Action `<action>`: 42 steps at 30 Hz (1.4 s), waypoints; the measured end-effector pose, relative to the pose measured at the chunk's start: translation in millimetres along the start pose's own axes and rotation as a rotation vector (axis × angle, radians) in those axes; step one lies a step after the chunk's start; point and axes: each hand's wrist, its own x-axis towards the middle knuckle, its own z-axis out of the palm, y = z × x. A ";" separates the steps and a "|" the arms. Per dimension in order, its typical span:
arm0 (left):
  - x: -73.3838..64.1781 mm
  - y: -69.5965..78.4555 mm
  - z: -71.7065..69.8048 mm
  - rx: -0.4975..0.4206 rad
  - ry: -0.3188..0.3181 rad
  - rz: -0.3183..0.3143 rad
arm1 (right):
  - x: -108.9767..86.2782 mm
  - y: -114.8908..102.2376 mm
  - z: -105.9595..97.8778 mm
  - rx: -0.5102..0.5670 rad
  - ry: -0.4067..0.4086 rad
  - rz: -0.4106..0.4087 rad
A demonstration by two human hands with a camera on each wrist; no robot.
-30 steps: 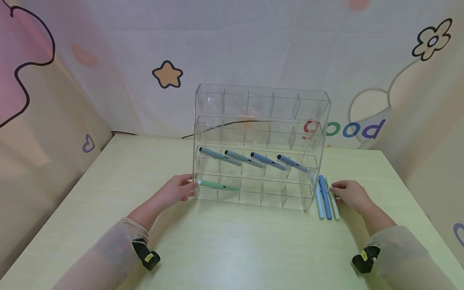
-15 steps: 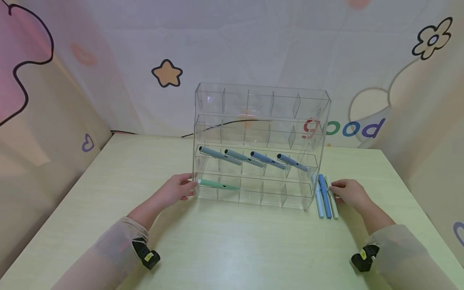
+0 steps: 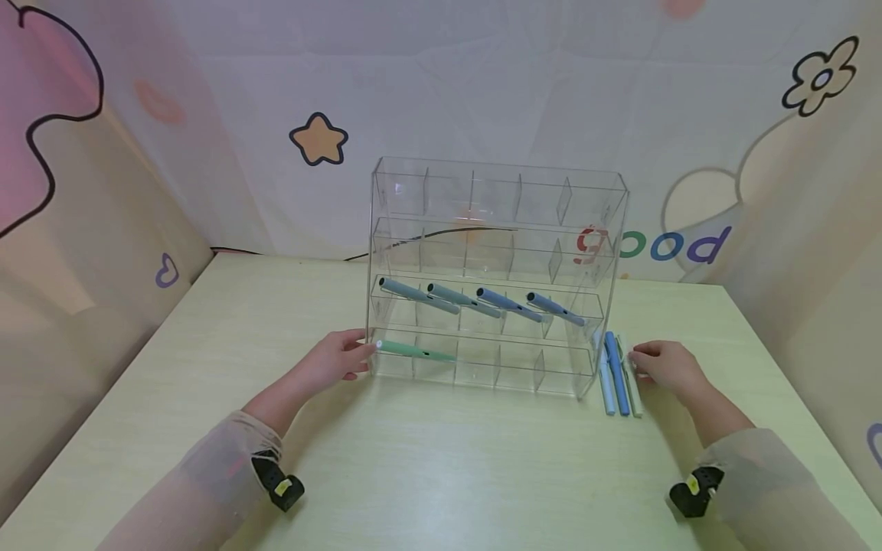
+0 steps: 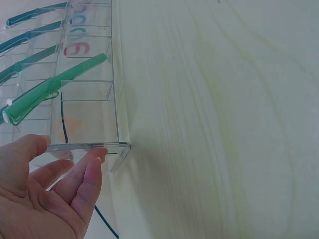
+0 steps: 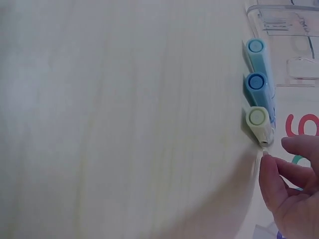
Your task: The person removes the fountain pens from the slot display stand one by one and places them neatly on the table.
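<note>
A clear acrylic pen rack [image 3: 482, 375] stands on the table with tiered, divided compartments. My left hand [image 3: 338, 357] grips its left side edge, thumb on one face and fingers on the other. Beside that hand, a green pen [image 4: 60, 87] leans in the lowest tier. Several blue and blue-green pens [image 3: 510, 304] slant in the tier above. To the rack's right lie a light blue pen [image 5: 259, 59], a blue pen [image 5: 258, 92] and a pale green pen [image 5: 258, 119], side by side. My right hand [image 3: 667, 365] is at the pale green one's outer side, thumb and fingertips slightly apart.
The two upper tiers [image 3: 492, 207] show no pens. Behind the table [image 3: 448, 474] hangs a printed cloth [image 3: 517, 92], which also covers both sides. A dark cord [image 3: 237, 252] runs along the back edge.
The loose pens have shifted very slightly left, mainly the pale green one. My left hand and the rack stay where they were; my right hand has barely moved.
</note>
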 end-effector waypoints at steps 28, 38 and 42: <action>-0.9 2.1 0.7 0.006 0.002 -0.004 | -46.5 -40.9 9.1 0.121 0.048 -0.311; -1.6 0.3 4.6 -0.001 0.008 -0.009 | -47.2 -49.0 16.6 0.072 0.111 -0.362; -2.6 1.3 3.7 -0.004 0.005 -0.002 | -50.7 -51.7 17.7 0.059 0.182 -0.387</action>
